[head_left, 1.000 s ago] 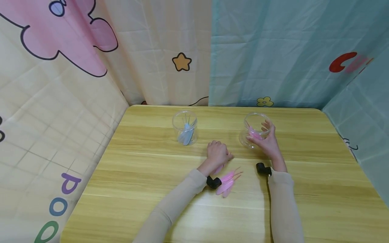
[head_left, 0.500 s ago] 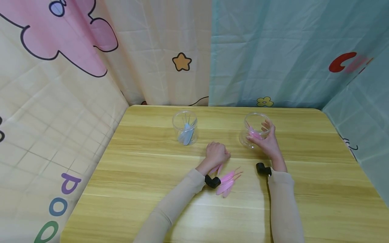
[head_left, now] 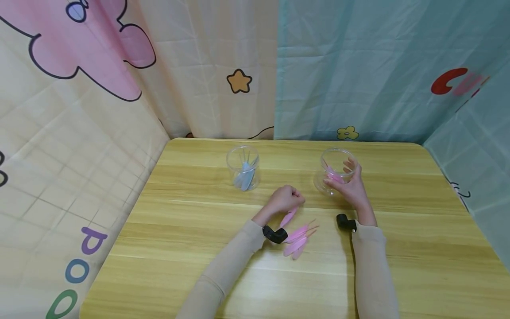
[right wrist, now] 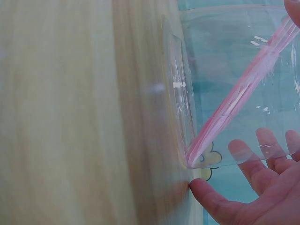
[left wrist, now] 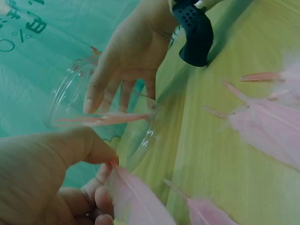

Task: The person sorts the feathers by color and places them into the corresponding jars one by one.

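My left hand pinches a pink feather by its quill between thumb and fingertip, low over the table. Another pink feather lies just beside it in the left wrist view. Several more pink feathers rest on the wood near my left wrist, their quills pointing right. With thumb and fingers around its right side, my right hand holds a clear cup that stands upright on the table. Pink feather material leans diagonally inside that cup; how many feathers there are I cannot tell.
A second clear cup stands to the left, with several light-blue feathers in it, quills up. The wooden table ends at the back against printed curtains. Each wrist wears a small black camera.
My left hand has rotated and shifted slightly, so its thumb and fingertips now show, and its wrist has drawn a little left. The right hand and cup have stayed still.
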The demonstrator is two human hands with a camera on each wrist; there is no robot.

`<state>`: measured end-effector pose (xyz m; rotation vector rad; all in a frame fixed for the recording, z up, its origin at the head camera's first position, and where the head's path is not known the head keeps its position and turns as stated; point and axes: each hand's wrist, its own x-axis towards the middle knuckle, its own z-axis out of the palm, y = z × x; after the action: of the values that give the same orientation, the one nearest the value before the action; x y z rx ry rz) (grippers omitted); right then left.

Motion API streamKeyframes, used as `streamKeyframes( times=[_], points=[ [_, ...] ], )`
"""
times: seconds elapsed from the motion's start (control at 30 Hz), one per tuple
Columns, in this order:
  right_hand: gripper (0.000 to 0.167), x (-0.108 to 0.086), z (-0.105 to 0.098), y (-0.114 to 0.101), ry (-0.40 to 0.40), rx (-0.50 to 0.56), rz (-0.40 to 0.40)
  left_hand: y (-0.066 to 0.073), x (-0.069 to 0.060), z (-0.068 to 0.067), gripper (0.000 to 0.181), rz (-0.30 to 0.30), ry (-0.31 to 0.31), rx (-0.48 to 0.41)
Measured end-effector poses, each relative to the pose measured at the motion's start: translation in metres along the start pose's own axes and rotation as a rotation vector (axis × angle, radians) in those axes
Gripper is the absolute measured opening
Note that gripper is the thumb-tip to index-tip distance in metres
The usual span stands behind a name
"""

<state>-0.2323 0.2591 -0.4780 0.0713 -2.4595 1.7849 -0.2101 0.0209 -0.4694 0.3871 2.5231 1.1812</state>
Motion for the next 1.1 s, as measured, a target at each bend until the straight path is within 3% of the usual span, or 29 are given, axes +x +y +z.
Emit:
streamKeyframes(
  times=[0.13,0.23,0.4,0.83,0.93,1.1],
  points=[
    [0.102,0.001,-0.001,0.000,-0.003,0.006,0.005,0.001,0.000,-0.004,0.018,0.001,-0.019,-0.145],
    [0.102,0.003,-0.001,0.000,-0.009,0.018,0.004,0.002,0.003,-0.007,0.022,0.027,-0.035,-0.279],
    [0.102,0.003,-0.002,0.001,-0.016,0.025,0.000,0.010,0.013,-0.013,0.031,0.120,-0.014,-0.471],
    [0.102,0.002,-0.002,0.000,0.004,0.015,-0.011,0.077,0.038,-0.039,0.022,0.332,0.219,-0.949],
    [0.102,0.002,-0.002,0.000,0.006,0.014,-0.002,0.087,0.049,-0.038,0.016,0.376,0.280,-1.059],
    [0.101,0.002,0.000,0.000,-0.002,0.011,0.016,0.092,0.068,-0.025,0.014,0.413,0.414,-1.110]
  ],
)
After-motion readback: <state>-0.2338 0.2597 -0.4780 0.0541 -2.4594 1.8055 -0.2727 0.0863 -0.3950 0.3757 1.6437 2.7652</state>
